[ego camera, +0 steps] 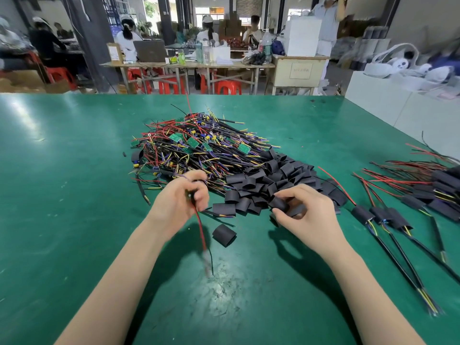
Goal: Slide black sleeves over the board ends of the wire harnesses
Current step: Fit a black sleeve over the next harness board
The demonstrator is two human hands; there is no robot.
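Head view looks down on a green mat-covered worktable [74,195] in a workshop; past its far edge at 12 o'clock stand a long wooden table [189,67] loaded with bottles and boxes, red plastic stools [227,87], and seated people in white caps. At the mat's centre lies a tangled pile of wire harnesses [199,145], black cables with red, yellow and purple leads and small green boards, too many to count. Touching that pile at its 4 o'clock side is a heap of short, flattened black sleeves [273,178], dozens of them. 1 loose sleeve [224,234] lies apart at 6 o'clock from the heap. At 3 o'clock, finished harnesses [388,215] rest with sleeves over their ends; 3 lie clearly in front, more are stacked behind. The left hand [181,197] is clenched around 1 harness [200,230], its red lead and black cable hanging toward 6 o'clock. The right hand [306,215] pinches 1 black sleeve [280,202] between thumb and fingers at the heap's near edge.
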